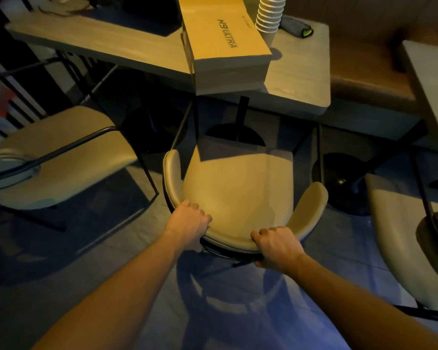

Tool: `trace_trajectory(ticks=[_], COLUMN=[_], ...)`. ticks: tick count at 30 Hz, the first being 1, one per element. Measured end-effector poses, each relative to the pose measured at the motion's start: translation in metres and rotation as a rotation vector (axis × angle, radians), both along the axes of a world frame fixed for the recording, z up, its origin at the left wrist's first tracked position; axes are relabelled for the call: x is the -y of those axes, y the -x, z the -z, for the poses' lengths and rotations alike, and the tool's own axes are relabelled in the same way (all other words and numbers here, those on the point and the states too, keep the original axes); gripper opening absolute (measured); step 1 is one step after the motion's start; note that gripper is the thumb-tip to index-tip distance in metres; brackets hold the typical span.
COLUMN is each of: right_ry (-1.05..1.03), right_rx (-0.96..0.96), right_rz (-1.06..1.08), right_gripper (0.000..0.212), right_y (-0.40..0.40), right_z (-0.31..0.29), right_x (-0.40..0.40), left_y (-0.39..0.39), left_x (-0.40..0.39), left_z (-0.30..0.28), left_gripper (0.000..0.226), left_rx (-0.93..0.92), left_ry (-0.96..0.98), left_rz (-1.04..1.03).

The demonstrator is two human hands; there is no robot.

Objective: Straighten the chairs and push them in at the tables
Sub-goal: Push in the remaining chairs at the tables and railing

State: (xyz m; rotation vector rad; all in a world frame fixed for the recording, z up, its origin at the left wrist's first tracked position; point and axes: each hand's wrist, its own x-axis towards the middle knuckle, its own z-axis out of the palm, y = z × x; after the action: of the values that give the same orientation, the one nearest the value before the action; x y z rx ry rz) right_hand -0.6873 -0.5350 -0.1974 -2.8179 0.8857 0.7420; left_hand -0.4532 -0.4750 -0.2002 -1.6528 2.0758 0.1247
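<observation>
Hands grip the curved backrest of a tan armchair [235, 190]: the left hand [190, 223] is curled over the top edge at the left of the curve, the right hand [276, 245] wrapped round the padding and the dark frame under it at the right, both closed on the chair with arms stretched forward. The chair stands on the tiled floor [111, 261], facing the surface [299, 79], its front edge just under the near rim and in the rim's shadow, most of the seat out in the open and turned slightly off square. Beyond the chair, under the surface, a black pedestal base [235, 135] stands in its path. On the surface above the chair lie a long cardboard box [225, 41], which overhangs the near rim, a stack of paper cups [269, 13] and a grey cloth [296, 27]. A second chair [61, 157] sits to the left of the held one, angled away; part of a third [400, 228] shows to its right. The step in hand looks like squaring and pushing in the middle chair; the next move likely calls for a slight twist, then a straight push, stopping short of the pedestal.
</observation>
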Motion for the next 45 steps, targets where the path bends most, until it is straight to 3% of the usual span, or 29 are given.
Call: trace_trajectory(ticks=[4, 8, 17, 28, 37, 45], right_ry=[0.022, 0.138, 0.21, 0.278, 0.252, 0.182], right_rx=[0.031, 0.13, 0.268, 0.316, 0.296, 0.292], right_rz=[0.087, 0.078, -0.035, -0.24, -0.333, -0.348], right_gripper=[0.095, 0.117, 0.119, 0.118, 0.121, 0.119], right_y=[0.006, 0.002, -0.092, -0.322, -0.497, -0.645], right_z=[-0.011, -0.038, -0.124, -0.18, -0.176, -0.136], right_x=[-0.01, -0.018, -0.039, -0.126, -0.17, -0.153], left_y=[0.001, -0.008, -0.083, -0.294, -0.456, -0.6], left_x=[-0.014, -0.039, -0.108, -0.221, -0.292, -0.264], left_z=[-0.012, -0.036, -0.126, -0.185, -0.181, -0.155], left_gripper=[0.122, 0.126, 0.124, 0.126, 0.129, 0.131], left_rx=[-0.063, -0.1, -0.048, -0.017, 0.062, 0.06], left_ry=[0.13, 0.24, 0.418, 0.49, 0.413, 0.331], left_rz=[-0.045, -0.135, -0.336, -0.438, -0.503, -0.474])
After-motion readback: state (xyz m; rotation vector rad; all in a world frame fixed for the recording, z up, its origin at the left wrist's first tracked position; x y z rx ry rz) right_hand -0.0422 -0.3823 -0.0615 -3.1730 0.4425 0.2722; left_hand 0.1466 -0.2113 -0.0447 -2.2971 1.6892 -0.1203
